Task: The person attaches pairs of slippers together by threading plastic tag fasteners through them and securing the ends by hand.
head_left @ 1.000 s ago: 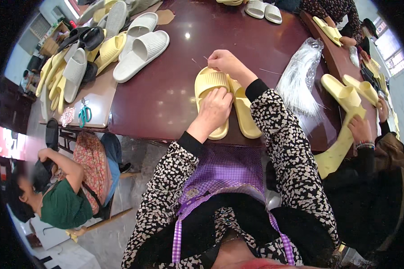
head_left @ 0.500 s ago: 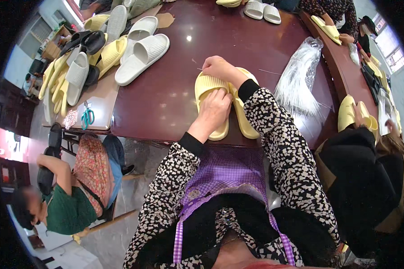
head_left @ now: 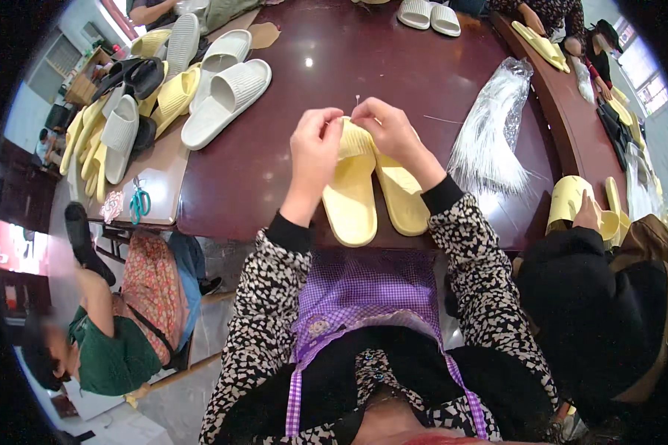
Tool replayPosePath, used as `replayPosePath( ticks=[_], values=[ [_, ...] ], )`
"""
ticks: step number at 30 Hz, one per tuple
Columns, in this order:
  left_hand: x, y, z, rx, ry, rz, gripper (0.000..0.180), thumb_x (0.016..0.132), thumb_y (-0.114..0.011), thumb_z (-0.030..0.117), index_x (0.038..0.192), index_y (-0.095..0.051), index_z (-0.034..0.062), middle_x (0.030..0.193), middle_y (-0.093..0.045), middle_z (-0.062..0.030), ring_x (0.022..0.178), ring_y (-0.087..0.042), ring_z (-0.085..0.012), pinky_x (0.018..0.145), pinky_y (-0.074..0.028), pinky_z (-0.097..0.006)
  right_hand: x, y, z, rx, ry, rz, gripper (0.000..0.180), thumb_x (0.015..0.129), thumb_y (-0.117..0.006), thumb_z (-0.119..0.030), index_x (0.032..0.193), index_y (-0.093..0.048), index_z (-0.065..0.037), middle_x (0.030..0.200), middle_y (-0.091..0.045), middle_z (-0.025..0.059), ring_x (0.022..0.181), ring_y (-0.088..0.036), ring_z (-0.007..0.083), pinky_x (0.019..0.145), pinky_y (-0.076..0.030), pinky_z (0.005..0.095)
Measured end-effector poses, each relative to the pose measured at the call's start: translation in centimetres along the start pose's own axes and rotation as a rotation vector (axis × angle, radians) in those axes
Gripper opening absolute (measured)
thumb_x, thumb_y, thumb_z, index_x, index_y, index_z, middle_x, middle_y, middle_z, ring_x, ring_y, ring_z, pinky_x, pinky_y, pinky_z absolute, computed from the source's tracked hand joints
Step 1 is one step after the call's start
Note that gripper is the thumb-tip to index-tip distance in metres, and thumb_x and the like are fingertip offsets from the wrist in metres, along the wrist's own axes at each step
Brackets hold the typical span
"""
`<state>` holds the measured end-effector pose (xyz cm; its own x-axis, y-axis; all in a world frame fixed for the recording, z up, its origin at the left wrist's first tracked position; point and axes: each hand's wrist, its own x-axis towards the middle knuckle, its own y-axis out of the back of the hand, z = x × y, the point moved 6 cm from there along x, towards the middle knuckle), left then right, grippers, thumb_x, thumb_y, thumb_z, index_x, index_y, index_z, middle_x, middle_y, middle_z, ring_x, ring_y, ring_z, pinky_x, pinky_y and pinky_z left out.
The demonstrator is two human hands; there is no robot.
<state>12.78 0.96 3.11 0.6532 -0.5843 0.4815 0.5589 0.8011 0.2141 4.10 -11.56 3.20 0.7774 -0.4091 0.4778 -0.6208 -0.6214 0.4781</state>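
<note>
A pair of pale yellow slide slippers lies in front of me at the table's near edge, toes pointing away. My left hand point(head_left: 315, 152) is closed in a pinch at the toe end of the left slipper point(head_left: 351, 200). What its fingertips hold is too small to tell. Close beside it, my right hand point(head_left: 390, 133) pinches what looks like a thin white strand point(head_left: 358, 99), whose end sticks up above the fingers. The right slipper point(head_left: 402, 194) rests partly under my right hand and wrist.
A bundle of thin white strands point(head_left: 490, 137) in clear plastic lies to the right. Grey, yellow and black slippers point(head_left: 230, 93) are heaped at the left, near teal-handled scissors point(head_left: 139, 202). Co-workers sit on both sides; one at right handles a yellow slipper point(head_left: 568, 196).
My left hand has come out of the left slipper's strap opening and moved up to its toe end. My right hand has shifted slightly right, beside it. The slippers have slid slightly toward me.
</note>
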Motion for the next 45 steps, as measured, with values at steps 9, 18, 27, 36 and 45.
replayPosePath(
  ticks=[9, 18, 27, 36, 45],
  values=[
    [2.7, -4.0, -4.5, -0.708, 0.448, -0.476, 0.013, 0.089, -0.060, 0.006, 0.100, -0.065, 0.0018, 0.090, -0.062, 0.0016, 0.078, -0.056, -0.0063, 0.068, -0.045, -0.020, -0.9, 0.7, -1.4, -0.020, 0.063, 0.016, 0.007, 0.080, -0.061, 0.002, 0.086, -0.060, -0.002, 0.082, -0.062, 0.0087, 0.078, -0.061, 0.0216, 0.070, -0.048, 0.0300],
    [1.8, -5.9, -5.1, -0.863, 0.471, -0.477, 0.010, 0.089, -0.061, 0.006, 0.098, -0.064, 0.0032, 0.091, -0.062, 0.0016, 0.078, -0.054, -0.0047, 0.069, -0.045, -0.018, -2.5, 1.1, 0.4, 0.135, -0.057, 0.021, 0.007, 0.080, -0.062, 0.004, 0.085, -0.059, 0.000, 0.080, -0.061, 0.0067, 0.078, -0.059, 0.0165, 0.070, -0.047, 0.0280],
    [1.4, -5.5, -3.8, -0.912, 0.411, -0.349, 0.008, 0.089, -0.059, 0.004, 0.096, -0.063, 0.0019, 0.093, -0.063, -0.0044, 0.072, -0.055, -0.0058, 0.064, -0.045, -0.019, -2.9, 1.5, 0.4, 0.139, -0.048, 0.136, 0.008, 0.081, -0.062, 0.004, 0.087, -0.059, 0.000, 0.083, -0.061, 0.0056, 0.082, -0.059, 0.0150, 0.075, -0.047, 0.0269],
    [0.8, -5.0, -3.5, -0.745, 0.348, -0.225, 0.007, 0.087, -0.061, 0.002, 0.094, -0.062, 0.0006, 0.084, -0.065, -0.0052, 0.063, -0.055, -0.0060, 0.058, -0.046, -0.019, -3.3, 2.3, -0.2, 0.022, -0.031, 0.224, 0.007, 0.079, -0.065, 0.002, 0.084, -0.062, -0.001, 0.085, -0.064, 0.0059, 0.084, -0.060, 0.0172, 0.076, -0.046, 0.0284],
    [0.5, -4.7, -2.5, -0.309, 0.055, -0.060, 0.007, 0.082, -0.063, -0.004, 0.083, -0.062, 0.0025, 0.077, -0.062, 0.0019, 0.065, -0.053, -0.0021, 0.057, -0.044, -0.018, -3.4, 2.5, -0.1, -0.116, 0.024, 0.280, 0.007, 0.075, -0.069, -0.003, 0.081, -0.064, -0.004, 0.082, -0.066, 0.0050, 0.079, -0.060, 0.0211, 0.074, -0.045, 0.0318]
  ],
)
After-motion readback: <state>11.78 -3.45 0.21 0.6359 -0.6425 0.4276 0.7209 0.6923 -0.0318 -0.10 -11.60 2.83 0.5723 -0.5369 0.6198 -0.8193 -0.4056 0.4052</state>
